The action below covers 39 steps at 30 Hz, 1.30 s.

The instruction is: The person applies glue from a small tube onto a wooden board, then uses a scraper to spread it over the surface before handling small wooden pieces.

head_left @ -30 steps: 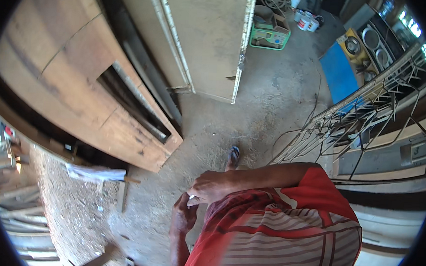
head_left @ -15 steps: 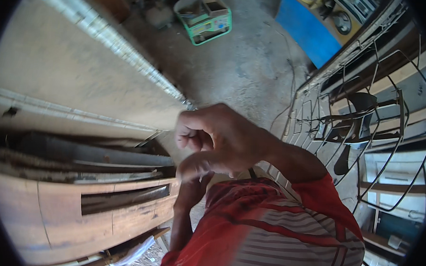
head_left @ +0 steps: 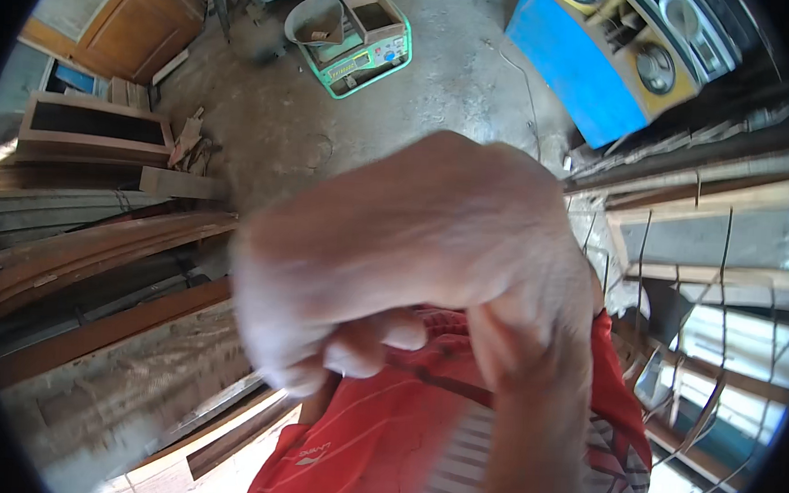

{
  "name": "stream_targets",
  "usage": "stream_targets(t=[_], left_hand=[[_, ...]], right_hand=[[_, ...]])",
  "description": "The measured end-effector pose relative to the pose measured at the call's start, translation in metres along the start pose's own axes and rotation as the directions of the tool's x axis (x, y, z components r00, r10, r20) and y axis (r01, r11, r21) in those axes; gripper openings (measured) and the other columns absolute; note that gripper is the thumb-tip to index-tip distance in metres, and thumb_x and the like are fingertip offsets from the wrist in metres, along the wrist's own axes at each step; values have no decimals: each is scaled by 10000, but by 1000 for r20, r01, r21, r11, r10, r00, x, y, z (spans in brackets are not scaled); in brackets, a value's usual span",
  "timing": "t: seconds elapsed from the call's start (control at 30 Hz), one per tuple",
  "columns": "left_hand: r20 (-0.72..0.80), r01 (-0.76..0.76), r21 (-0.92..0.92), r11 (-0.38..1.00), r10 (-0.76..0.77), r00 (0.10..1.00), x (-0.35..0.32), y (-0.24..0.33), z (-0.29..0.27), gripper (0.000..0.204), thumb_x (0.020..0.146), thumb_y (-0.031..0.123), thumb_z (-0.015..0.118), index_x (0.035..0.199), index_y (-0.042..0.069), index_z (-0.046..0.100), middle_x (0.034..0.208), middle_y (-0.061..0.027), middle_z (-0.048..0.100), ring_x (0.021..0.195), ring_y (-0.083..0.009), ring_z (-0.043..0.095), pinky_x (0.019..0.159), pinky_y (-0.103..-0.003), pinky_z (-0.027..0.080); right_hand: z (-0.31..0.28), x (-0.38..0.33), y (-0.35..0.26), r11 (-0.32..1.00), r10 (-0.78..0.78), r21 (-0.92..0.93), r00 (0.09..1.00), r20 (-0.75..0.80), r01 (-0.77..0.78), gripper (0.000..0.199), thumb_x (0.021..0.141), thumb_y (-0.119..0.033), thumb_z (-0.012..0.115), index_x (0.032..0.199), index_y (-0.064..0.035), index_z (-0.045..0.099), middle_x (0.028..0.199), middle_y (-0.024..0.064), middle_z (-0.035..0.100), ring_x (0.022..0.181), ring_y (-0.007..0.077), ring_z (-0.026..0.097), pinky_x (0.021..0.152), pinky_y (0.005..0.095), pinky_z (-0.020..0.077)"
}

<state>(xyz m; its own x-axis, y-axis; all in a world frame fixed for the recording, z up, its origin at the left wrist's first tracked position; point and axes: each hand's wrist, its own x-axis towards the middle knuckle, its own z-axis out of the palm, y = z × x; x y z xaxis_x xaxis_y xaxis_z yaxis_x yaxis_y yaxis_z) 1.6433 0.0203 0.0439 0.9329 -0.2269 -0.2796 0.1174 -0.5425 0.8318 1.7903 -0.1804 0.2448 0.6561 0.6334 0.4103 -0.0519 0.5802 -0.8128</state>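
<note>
Right hand (head_left: pixel 412 257) raised close under the camera, blurred, fingers curled into a loose fist; whether it holds anything, cannot tell; left hand hidden behind it; red striped shirt (head_left: pixel 382 445) directly below; stacked wooden planks (head_left: pixel 96 255) well apart, leftward.

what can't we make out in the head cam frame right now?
- Right hand: motion-blurred, close to the lens; whether the curled fingers hold anything is unclear.
- Left hand: hidden behind the right hand and forearm.
- Concrete floor: middle part blocked by the hand.
- Green machine: far off, details too small.
- Blue and yellow machine: cut off by the fisheye rim.
- Wooden planks: bent by the lens, ends hidden.
</note>
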Motion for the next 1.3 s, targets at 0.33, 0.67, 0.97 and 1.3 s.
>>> stream_targets(t=[0.33,0.67,0.97,1.3], left_hand=[[-12,319,-122,940,-323,946,228,38,-53,324,1035,307,625,1173,19,679,1063,-192,742,973,-303,712,846,-396,532],[-216,484,34,874,-466,858,452,-84,-17,350,985,358,627,1117,45,713,993,-193,751,904,-304,717,859,-433,532],[-57,665,-497,557,-786,616,557,-56,19,242,950,318,698,1055,101,719,861,-6,675,743,-138,648,590,-330,548],[-177,567,-359,741,-651,738,780,-55,-5,396,978,403,646,1037,21,732,872,-174,750,766,-266,718,704,-403,564]], right_hand=[[-281,54,0,532,466,-598,797,-385,-599,524,861,-504,807,1024,-23,680,790,41,637,659,135,607,600,298,473],[-527,95,-30,26,665,-789,600,-445,-614,498,949,-462,654,1135,0,637,1089,212,664,1026,423,665,900,498,529],[-720,214,-69,-20,693,-785,557,-457,-619,482,975,-468,633,1135,-13,628,1124,214,670,1063,417,660,910,512,518],[-961,277,-22,-150,649,-694,460,-606,-704,506,959,-471,660,1165,-8,656,1115,230,711,1070,420,675,914,503,530]])
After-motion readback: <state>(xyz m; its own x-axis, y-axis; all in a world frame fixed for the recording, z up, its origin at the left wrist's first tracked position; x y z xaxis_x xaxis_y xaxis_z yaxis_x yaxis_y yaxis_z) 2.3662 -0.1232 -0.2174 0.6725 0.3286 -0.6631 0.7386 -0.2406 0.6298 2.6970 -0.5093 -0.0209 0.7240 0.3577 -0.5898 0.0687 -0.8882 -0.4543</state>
